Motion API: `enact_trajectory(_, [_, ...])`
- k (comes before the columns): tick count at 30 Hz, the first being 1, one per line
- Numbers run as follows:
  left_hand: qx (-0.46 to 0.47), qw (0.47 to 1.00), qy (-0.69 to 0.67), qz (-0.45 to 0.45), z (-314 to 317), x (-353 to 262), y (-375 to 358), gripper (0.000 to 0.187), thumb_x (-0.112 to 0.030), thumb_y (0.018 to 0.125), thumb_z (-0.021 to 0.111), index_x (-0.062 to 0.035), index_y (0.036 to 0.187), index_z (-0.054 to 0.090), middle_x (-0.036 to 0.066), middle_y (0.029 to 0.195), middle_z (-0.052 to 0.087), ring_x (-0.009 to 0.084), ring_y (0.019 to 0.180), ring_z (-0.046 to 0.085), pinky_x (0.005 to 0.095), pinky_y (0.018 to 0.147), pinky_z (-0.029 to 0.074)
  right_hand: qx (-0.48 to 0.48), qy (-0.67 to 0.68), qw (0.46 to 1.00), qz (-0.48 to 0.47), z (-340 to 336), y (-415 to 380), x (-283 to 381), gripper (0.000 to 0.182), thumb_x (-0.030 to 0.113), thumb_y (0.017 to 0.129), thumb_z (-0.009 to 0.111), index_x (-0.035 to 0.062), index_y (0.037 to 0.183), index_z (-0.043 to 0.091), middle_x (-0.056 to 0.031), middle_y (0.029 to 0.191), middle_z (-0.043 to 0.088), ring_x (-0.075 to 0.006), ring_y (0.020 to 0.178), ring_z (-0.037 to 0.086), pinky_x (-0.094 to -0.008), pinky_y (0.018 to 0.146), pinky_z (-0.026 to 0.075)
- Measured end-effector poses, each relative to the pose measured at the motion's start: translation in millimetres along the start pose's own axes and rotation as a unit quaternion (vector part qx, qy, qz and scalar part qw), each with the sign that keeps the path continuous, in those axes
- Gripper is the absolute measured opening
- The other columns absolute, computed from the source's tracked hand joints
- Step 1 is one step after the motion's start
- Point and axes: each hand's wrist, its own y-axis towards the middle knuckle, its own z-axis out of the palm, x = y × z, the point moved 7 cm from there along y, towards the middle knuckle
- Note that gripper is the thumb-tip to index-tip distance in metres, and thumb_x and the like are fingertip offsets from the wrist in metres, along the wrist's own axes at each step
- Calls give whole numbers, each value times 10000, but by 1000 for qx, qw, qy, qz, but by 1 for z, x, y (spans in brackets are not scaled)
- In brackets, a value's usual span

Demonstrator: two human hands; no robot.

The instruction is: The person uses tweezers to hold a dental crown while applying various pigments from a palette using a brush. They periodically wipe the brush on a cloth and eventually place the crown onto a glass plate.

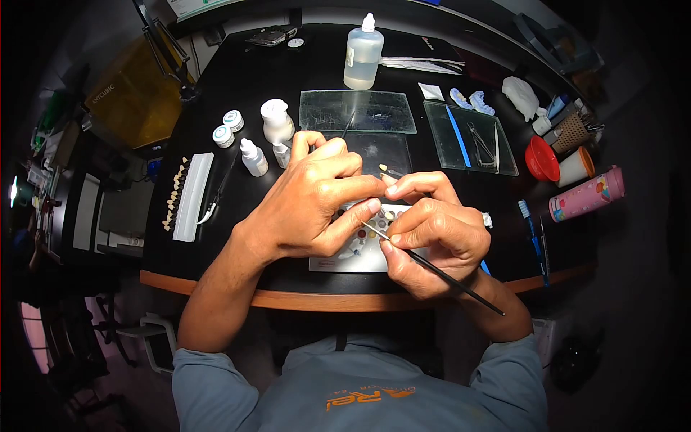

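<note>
My right hand (439,241) pinches a thin brush (450,276) with a black handle; its light, slender end points left toward my left thumb. My left hand (324,194) is closed, index finger and thumb reaching to my right fingertips. I cannot tell what my left fingers hold. A small cream tooth-like piece (389,215) shows between the hands. Below them lies a white palette (350,263) with coloured spots, partly covered by the hands. Just beyond my fingertips is a tooth-coloured shade tab (383,167) with a grey stem.
Glass slabs (389,104) lie behind the hands, a clear bottle (363,57) beyond. White bottles (277,121) and small jars (223,136) stand left, near a tooth shade guide (193,198). At right are a tool slab (504,147), red bowl (541,159), pink tumbler (586,194) and toothbrush (531,227).
</note>
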Motion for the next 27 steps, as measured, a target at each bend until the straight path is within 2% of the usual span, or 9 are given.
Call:
enact_trajectory(2, [-7,1000,-8,1,0,0,0,218,-208,919,761,-48,1063,797,54,829,559,245,837,516,446,954,337,-13,17,1000,11,-1,-2,-1,146,-27,694,776,49,751,665,-46,728,704,-317,1015,738,-427,905,593])
enact_trajectory(6, [-7,1000,-8,-1,-2,-1,1,237,-213,916,760,-56,1087,805,50,828,562,242,838,521,444,955,340,-47,82,995,20,-8,-4,-5,150,-45,697,721,46,756,618,-61,724,662,-326,1006,715,-451,906,614])
enact_trajectory(16, [-18,1000,5,6,-2,0,0,244,-203,920,748,-85,1120,823,42,821,552,236,846,521,435,960,338,-56,90,994,7,-13,-6,-4,179,-99,717,649,34,803,567,-82,727,630,-318,1012,673,-526,987,633])
enact_trajectory(20, [-12,1000,8,-4,-5,2,2,221,-182,937,728,-90,1114,823,32,783,535,230,838,511,427,961,331,-104,93,990,8,-32,-7,-13,192,-104,729,635,44,832,568,-80,730,624,-277,992,611,-556,992,629])
enact_trajectory(23, [-19,999,29,-10,-8,7,2,229,-196,957,696,-70,1101,821,26,767,525,218,820,498,412,965,326,-111,81,989,52,-56,-16,-15,198,-101,747,639,58,847,577,-70,736,628,-213,933,578,-448,980,528])
enact_trajectory(24, [-20,999,40,-9,-9,7,2,233,-201,961,691,-65,1097,821,24,764,524,213,816,494,407,969,326,-127,76,987,66,-57,-25,-15,183,-91,746,637,61,829,576,-64,729,632,-184,906,565,-400,941,480])
enact_trajectory(27, [-18,997,76,-19,-10,8,1,242,-206,966,682,-55,1087,827,23,754,529,198,813,489,390,980,332,-98,65,981,156,-47,-62,-14,179,-92,735,645,65,788,577,-66,731,643,-185,903,570,-393,923,488])
